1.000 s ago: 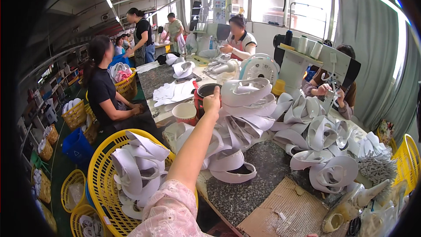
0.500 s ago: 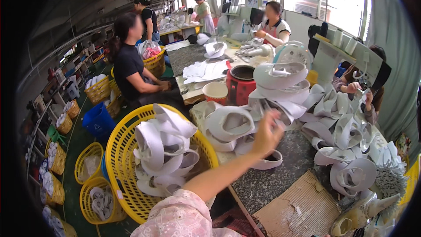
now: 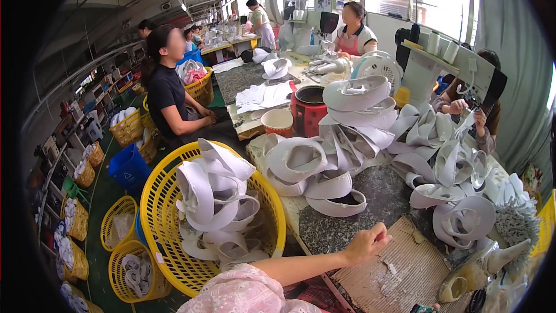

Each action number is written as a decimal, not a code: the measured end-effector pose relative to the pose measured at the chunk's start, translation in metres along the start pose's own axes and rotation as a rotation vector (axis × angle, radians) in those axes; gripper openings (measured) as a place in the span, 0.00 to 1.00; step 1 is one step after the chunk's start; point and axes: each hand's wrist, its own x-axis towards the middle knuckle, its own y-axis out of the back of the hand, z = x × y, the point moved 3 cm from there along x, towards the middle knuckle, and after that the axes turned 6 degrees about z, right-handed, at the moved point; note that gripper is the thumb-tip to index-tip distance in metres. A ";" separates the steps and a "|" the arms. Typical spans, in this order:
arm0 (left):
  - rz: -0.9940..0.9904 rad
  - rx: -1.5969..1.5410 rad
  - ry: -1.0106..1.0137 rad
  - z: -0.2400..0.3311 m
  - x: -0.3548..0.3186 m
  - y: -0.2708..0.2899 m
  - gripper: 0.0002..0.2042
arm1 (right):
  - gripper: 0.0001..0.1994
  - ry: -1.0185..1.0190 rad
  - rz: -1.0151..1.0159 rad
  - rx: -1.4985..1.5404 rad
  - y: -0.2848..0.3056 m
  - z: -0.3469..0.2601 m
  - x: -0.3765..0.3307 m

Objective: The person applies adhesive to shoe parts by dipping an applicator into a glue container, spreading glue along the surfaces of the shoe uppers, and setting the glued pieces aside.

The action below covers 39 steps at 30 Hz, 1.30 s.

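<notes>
My left hand, its forearm in a pink lace sleeve, hovers over the near part of the dark speckled table. Its fingers are curled in, and nothing shows in them. Below it lies a ribbed tan cardboard sheet with white scraps. Just beyond the hand, white shoe uppers are stacked in a leaning pile, higher at the back. More white uppers lie heaped to the right. My right hand is out of view; a small green and dark object shows at the lower edge, too cut off to name.
A large yellow basket holding white uppers stands left of the table. Behind the pile are a red pot, a paper tub and a fan. A yellowish hollow form lies near right. Co-workers sit around the table.
My left hand has drawn back from the stacked uppers toward me, down over the cardboard, and its fingers have curled in. The view has shifted slightly.
</notes>
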 end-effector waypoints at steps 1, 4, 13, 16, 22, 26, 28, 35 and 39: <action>0.018 0.000 0.015 -0.002 0.000 0.005 0.10 | 0.17 -0.124 -0.025 0.177 0.002 0.005 -0.001; 0.061 -0.036 0.068 -0.005 -0.003 0.016 0.12 | 0.12 -0.591 -0.144 0.677 0.008 0.016 -0.001; 0.065 -0.099 0.173 -0.034 -0.019 0.028 0.17 | 0.13 -0.717 -0.135 0.758 0.023 0.041 0.001; 0.008 -0.118 0.097 -0.034 -0.022 0.026 0.16 | 0.14 -0.674 -0.196 0.748 0.021 0.037 0.002; 0.001 -0.084 0.208 -0.015 -0.031 0.016 0.12 | 0.17 -0.603 -0.057 0.616 0.010 0.015 -0.002; 0.018 0.049 0.226 -0.020 -0.033 0.017 0.10 | 0.18 0.209 -0.020 -0.267 0.002 -0.001 -0.001; 0.032 -0.018 0.247 -0.031 -0.036 0.016 0.11 | 0.20 0.339 0.017 -0.358 0.004 0.003 -0.001; 0.028 -0.070 0.208 -0.026 -0.040 0.013 0.16 | 0.19 0.445 -0.095 -0.490 0.024 0.022 0.007; -0.063 -0.072 0.224 -0.031 -0.042 0.011 0.16 | 0.15 -0.381 -0.081 0.329 0.013 0.013 0.001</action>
